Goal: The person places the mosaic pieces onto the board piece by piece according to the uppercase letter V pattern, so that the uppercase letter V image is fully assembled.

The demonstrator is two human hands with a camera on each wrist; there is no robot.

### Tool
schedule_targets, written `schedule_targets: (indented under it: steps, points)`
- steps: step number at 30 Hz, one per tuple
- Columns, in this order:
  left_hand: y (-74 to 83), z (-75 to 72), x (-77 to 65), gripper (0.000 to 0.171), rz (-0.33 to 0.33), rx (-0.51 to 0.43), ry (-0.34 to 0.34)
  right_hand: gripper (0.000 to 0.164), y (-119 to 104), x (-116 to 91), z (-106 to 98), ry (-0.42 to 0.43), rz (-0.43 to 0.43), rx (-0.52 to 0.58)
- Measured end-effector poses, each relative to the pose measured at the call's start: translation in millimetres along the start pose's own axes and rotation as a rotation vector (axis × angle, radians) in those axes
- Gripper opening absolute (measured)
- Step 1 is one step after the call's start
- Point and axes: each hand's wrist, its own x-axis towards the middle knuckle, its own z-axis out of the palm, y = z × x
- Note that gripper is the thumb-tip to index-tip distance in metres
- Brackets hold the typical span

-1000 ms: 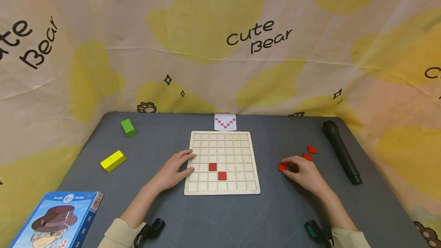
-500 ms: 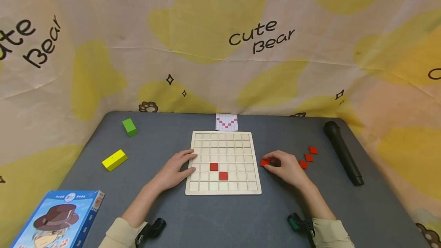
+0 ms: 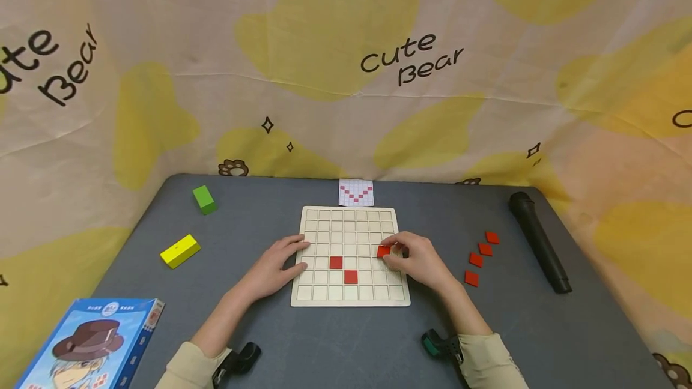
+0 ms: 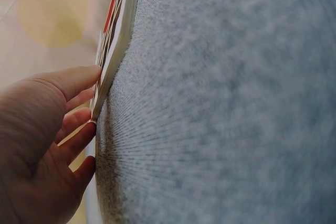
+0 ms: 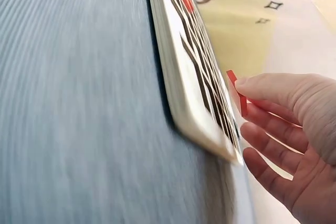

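A cream grid board (image 3: 350,299) lies flat on the dark grey table, with two red square tiles set diagonally in its cells, an upper one (image 3: 336,263) and a lower one (image 3: 351,277). My left hand (image 3: 274,268) rests at the board's left edge, fingers extended, thumb and fingertips touching the rim. Over the right part of the board, my right hand (image 3: 416,259) pinches a red square tile (image 3: 383,251) between thumb and fingers. In the right wrist view this tile (image 5: 237,92) is tilted and held just above the grid.
Several loose red tiles (image 3: 476,260) lie right of the board, beside a black microphone (image 3: 539,242). A small card with a red V pattern (image 3: 356,192) sits behind the board. Leftward are green (image 3: 205,200) and yellow (image 3: 181,251) blocks and a blue box (image 3: 92,341).
My right hand has drawn a red tile leftward from the loose ones and brought it over the board's right side. The left hand stays at the board's edge.
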Motion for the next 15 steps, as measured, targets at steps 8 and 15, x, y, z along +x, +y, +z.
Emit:
schedule_targets:
  steps: [8,15]
  points:
    - [1.5,-0.5,-0.6,0.05,0.008,-0.008,0.002,0.021,-18.0,17.5,23.4,-0.033,-0.023,0.065]
    - [1.8,0.2,0.1,0.049,-0.008,-0.019,0.002,0.019,-35.2,32.8,43.8,-0.066,-0.04,0.093]
